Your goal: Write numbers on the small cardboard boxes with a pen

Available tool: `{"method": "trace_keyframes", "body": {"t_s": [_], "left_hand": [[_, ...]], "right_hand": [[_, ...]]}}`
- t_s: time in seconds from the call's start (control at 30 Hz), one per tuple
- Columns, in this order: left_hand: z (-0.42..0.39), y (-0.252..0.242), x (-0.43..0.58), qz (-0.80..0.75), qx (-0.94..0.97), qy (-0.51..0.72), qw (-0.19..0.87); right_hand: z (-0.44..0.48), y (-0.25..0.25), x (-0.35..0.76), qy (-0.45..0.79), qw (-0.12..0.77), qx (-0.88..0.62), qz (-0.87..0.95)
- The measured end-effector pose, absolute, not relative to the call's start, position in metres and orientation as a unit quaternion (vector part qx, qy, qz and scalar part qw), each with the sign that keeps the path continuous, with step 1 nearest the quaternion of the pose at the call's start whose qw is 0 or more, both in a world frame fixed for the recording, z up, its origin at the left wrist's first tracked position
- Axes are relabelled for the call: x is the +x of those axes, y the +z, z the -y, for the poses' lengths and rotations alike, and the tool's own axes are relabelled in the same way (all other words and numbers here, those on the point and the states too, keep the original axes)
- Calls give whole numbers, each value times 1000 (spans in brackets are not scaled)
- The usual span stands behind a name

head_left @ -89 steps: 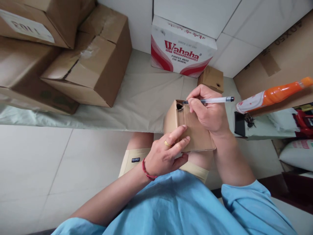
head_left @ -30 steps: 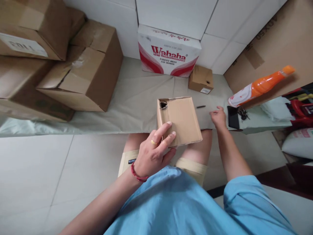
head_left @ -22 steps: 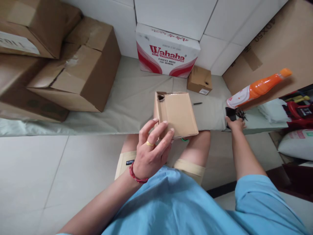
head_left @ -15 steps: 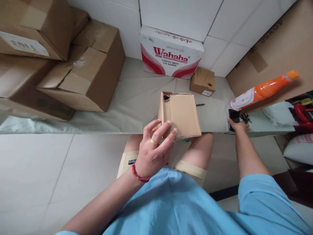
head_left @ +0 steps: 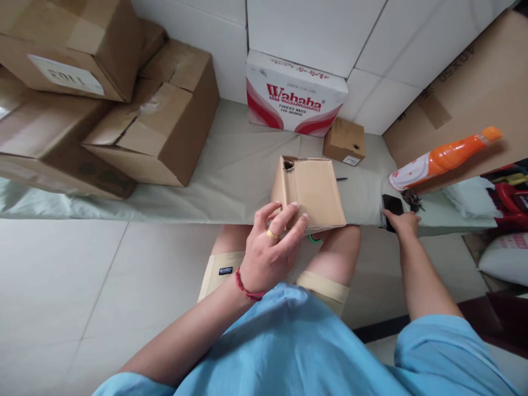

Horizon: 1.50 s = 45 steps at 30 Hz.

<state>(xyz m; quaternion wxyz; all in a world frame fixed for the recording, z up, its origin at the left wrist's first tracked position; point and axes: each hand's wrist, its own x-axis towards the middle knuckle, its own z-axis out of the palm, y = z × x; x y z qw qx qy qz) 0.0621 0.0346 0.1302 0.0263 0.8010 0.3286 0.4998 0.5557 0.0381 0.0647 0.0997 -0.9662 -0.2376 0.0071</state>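
A small brown cardboard box [head_left: 317,187] with a ragged hole in one upper corner sits at the near edge of the cloth-covered ledge. My left hand [head_left: 274,247], wearing a gold ring and a red bracelet, rests its spread fingertips on the box's near left side; its thumb is hidden. Off to the right, my right hand [head_left: 405,224] grips a black smartphone [head_left: 391,204] by its near end, thumb on top. A bunch of keys [head_left: 412,199] lies just beyond that hand. Past the box's right side shows a dark thin pen-like stick [head_left: 342,179].
Large cartons [head_left: 165,121] are stacked at left. A white and red Wahaba-style water carton labelled Wahaha [head_left: 295,99] and a smaller brown box [head_left: 345,141] stand by the wall. An orange bottle [head_left: 445,157] and a white plastic bag [head_left: 470,197] are at right.
My right hand has drawn the smartphone slightly toward me and clear of the keys. My left hand stays on the box; the whole view has shifted a little.
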Motion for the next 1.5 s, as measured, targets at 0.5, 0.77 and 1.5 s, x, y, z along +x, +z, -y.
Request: {"method": "trace_keyframes", "body": {"t_s": [0.5,0.77,1.5], "left_hand": [[-39,116,88,-317,751,580,18],[-39,113,91,-321,737,595,8],[-40,107,80,-335,745,576,14]], "right_hand": [[6,214,263,-61,441,-673,591],[-7,223,218,-66,431,-655,617],[-5,200,297,-120,417,-725,535]]}}
